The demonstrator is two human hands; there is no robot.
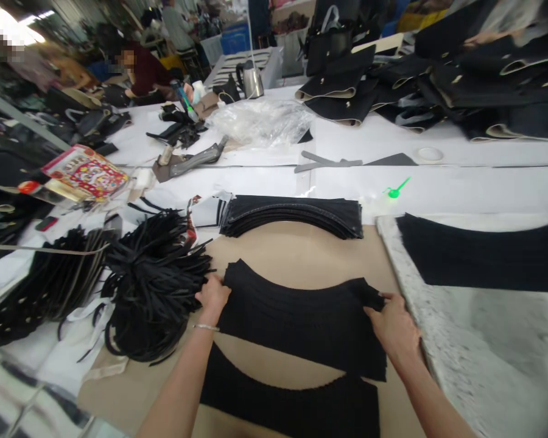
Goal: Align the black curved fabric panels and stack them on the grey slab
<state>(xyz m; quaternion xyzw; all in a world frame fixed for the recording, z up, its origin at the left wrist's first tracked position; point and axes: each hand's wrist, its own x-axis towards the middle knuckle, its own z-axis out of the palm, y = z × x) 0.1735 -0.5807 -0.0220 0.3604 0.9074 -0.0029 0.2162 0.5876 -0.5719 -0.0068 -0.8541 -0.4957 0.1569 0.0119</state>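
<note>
A black fabric panel (296,322) with a concave curved far edge lies over the brown board (301,255); its corners look layered, but I cannot tell how many pieces lie together. My left hand (214,297) pinches its left end, beside a bundle of black strips (153,286). At the other end, my right hand (395,325) grips the upper right corner, which is bent up a little between thumb and fingers. Nearer to me lies another black panel (292,407), partly under the first. Beyond both hands sits a neat stack of black curved pieces (292,213).
A pale slab (493,353) on the right bears another black panel (488,255). Farther back are a green brush-like tool (395,192), a tape roll (430,154), clear plastic (265,121), a kettle (251,80) and piled black pieces (475,85). People sit at the back left.
</note>
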